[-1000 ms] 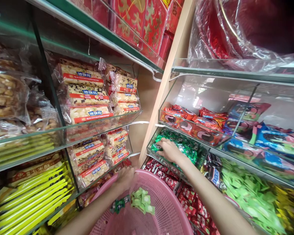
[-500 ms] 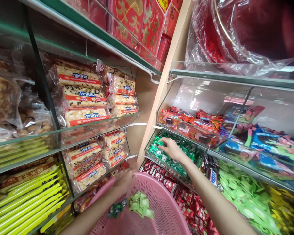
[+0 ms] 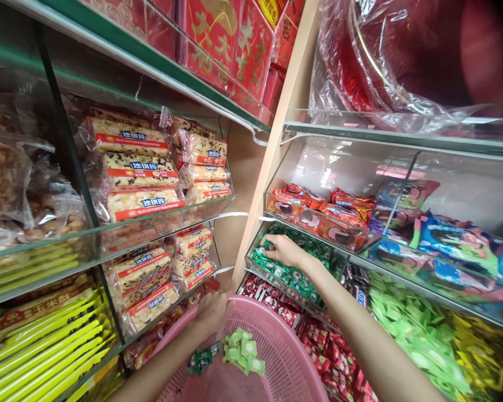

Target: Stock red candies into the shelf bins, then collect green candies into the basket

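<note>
My left hand (image 3: 213,314) is closed over the far left rim of a pink perforated plastic basket (image 3: 295,340). Inside the basket lie light-green wrapped candies (image 3: 243,350) and a smaller group of dark-green wrapped candies (image 3: 203,358). At the right, my right hand (image 3: 284,250) reaches into a clear shelf bin of shiny green wrapped candies (image 3: 295,279). Its fingers are curled down onto the candies and look closed on some of the green wrappers; the fingertips are partly hidden.
Packs of sachima (image 3: 146,204) fill the left shelves, above yellow snack packets (image 3: 46,352). Red-wrapped candies (image 3: 331,357) lie beneath the green bin, with light-green packets (image 3: 414,335) to the right. Glass shelf fronts, a wooden divider (image 3: 272,151) and red gift boxes (image 3: 212,39) surround the hands.
My right hand has moved slightly left and lower into the green candies, with its fingers curling. My left hand stays on the basket rim. The view has shifted a little.
</note>
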Action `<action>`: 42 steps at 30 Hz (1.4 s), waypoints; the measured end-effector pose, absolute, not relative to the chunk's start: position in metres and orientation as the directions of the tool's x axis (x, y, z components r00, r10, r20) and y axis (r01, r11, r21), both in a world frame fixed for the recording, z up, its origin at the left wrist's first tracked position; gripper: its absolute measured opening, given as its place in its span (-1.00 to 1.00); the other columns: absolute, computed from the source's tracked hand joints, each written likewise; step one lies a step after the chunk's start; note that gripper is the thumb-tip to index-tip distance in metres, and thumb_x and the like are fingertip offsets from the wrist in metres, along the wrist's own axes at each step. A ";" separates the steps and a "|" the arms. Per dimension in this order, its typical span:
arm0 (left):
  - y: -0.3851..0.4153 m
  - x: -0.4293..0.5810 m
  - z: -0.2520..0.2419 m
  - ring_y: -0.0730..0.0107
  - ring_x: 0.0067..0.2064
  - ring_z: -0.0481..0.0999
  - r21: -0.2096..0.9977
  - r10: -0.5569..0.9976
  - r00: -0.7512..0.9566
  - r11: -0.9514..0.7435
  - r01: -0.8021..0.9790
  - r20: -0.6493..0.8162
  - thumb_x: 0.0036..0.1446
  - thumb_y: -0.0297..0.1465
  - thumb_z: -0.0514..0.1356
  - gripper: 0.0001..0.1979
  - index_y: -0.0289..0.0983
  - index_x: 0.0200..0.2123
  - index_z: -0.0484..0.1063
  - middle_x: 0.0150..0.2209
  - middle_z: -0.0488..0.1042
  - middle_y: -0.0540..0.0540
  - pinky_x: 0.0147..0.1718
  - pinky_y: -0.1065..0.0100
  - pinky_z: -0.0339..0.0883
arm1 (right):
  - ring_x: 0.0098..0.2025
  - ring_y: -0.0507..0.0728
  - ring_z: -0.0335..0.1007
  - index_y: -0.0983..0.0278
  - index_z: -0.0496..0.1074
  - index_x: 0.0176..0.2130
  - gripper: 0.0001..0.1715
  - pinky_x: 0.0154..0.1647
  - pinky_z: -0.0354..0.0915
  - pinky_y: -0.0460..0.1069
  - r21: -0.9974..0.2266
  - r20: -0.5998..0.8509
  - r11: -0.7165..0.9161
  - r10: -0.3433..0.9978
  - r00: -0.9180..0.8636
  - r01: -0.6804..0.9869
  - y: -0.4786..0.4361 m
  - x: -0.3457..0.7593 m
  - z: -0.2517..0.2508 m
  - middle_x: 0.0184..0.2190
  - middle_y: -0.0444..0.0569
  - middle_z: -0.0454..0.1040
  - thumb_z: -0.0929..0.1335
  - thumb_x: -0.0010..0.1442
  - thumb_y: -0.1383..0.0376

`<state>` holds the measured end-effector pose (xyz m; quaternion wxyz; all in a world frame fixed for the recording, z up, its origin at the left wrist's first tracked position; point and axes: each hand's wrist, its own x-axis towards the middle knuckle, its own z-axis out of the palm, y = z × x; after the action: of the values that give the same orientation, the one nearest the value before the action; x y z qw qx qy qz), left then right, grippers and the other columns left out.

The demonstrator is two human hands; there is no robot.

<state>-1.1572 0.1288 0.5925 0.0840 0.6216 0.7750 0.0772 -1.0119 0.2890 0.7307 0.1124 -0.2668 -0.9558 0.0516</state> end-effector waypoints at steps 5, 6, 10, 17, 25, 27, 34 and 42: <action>0.129 -1.159 0.591 0.20 -0.08 0.46 0.233 0.973 -0.227 0.231 0.945 -0.046 0.23 -0.29 -0.13 -0.65 -0.22 -0.10 0.37 -0.14 0.50 -0.17 -0.15 0.28 0.24 | -0.48 0.02 0.24 0.24 0.46 -0.19 -0.63 -0.45 0.10 -0.12 -0.120 0.065 0.837 0.544 -0.837 0.534 0.299 -1.027 0.726 -0.54 -0.16 0.39 0.39 -0.08 0.39; 0.128 -1.160 0.590 0.20 -0.09 0.46 0.238 0.972 -0.233 0.236 0.942 -0.044 0.23 -0.28 -0.13 -0.65 -0.22 -0.10 0.37 -0.14 0.50 -0.16 -0.15 0.28 0.24 | -0.48 0.02 0.24 0.24 0.47 -0.22 -0.67 -0.46 0.09 -0.11 -0.112 0.063 0.836 0.546 -0.835 0.538 0.300 -1.029 0.725 -0.54 -0.16 0.39 0.39 -0.08 0.38; 0.126 -1.165 0.585 0.20 -0.10 0.46 0.245 0.969 -0.245 0.244 0.938 -0.027 0.23 -0.27 -0.15 -0.64 -0.22 -0.11 0.37 -0.16 0.50 -0.16 -0.17 0.28 0.24 | -0.48 0.02 0.24 0.28 0.46 -0.30 -0.78 -0.45 0.09 -0.11 -0.171 0.132 0.843 0.532 -0.836 0.509 0.302 -1.029 0.724 -0.55 -0.15 0.39 0.40 -0.02 0.26; 0.125 -1.167 0.581 0.18 -0.10 0.45 0.261 0.969 -0.247 0.244 0.934 -0.019 0.24 -0.25 -0.17 -0.62 -0.22 -0.09 0.36 -0.15 0.49 -0.18 -0.16 0.26 0.22 | -0.52 0.03 0.23 0.31 0.40 -0.44 -0.71 -0.45 0.10 -0.08 -0.332 0.240 0.797 0.589 -0.772 0.505 0.299 -1.014 0.736 -0.61 -0.16 0.35 0.31 0.05 0.11; 0.129 -1.162 0.581 0.20 -0.11 0.46 0.271 0.978 -0.209 0.195 0.943 0.021 0.23 -0.26 -0.14 -0.64 -0.22 -0.11 0.37 -0.16 0.50 -0.16 -0.18 0.28 0.24 | -0.41 0.07 0.27 0.29 0.34 -0.25 -0.65 -0.35 0.16 -0.06 -0.344 0.409 0.739 0.673 -0.616 0.579 0.303 -1.003 0.738 -0.46 -0.12 0.37 0.25 0.09 0.09; 0.129 -1.162 0.582 0.19 -0.11 0.47 0.271 0.978 -0.207 0.191 0.943 0.032 0.23 -0.26 -0.14 -0.64 -0.21 -0.11 0.37 -0.16 0.50 -0.16 -0.18 0.28 0.25 | -0.41 0.07 0.29 0.29 0.34 -0.25 -0.67 -0.35 0.16 -0.07 -0.321 0.407 0.728 0.683 -0.606 0.606 0.302 -1.001 0.739 -0.45 -0.12 0.38 0.26 0.09 0.10; 0.128 -1.161 0.586 0.18 -0.10 0.47 0.242 0.977 -0.212 0.206 0.948 0.000 0.25 -0.26 -0.15 -0.62 -0.24 -0.11 0.38 -0.17 0.51 -0.19 -0.17 0.28 0.25 | -0.38 0.14 0.36 0.30 0.37 -0.44 -0.74 -0.45 0.06 -0.06 -0.018 0.142 0.733 0.675 -0.724 0.680 0.295 -1.005 0.731 -0.47 0.01 0.44 0.37 0.01 0.13; 0.125 -1.163 0.588 0.16 -0.06 0.45 0.263 0.970 -0.243 0.239 0.935 -0.017 0.24 -0.26 -0.14 -0.63 -0.23 -0.08 0.36 -0.12 0.49 -0.19 -0.15 0.27 0.23 | -0.44 0.07 0.30 0.28 0.37 -0.47 -0.77 -0.45 0.06 -0.08 -0.019 0.089 0.741 0.670 -0.737 0.671 0.299 -1.015 0.723 -0.54 -0.08 0.39 0.41 -0.05 0.18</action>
<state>-1.1633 0.1247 0.5883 0.0881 0.6088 0.7821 0.0996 -1.0148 0.2995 0.7235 0.0448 -0.3596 -0.9320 -0.0069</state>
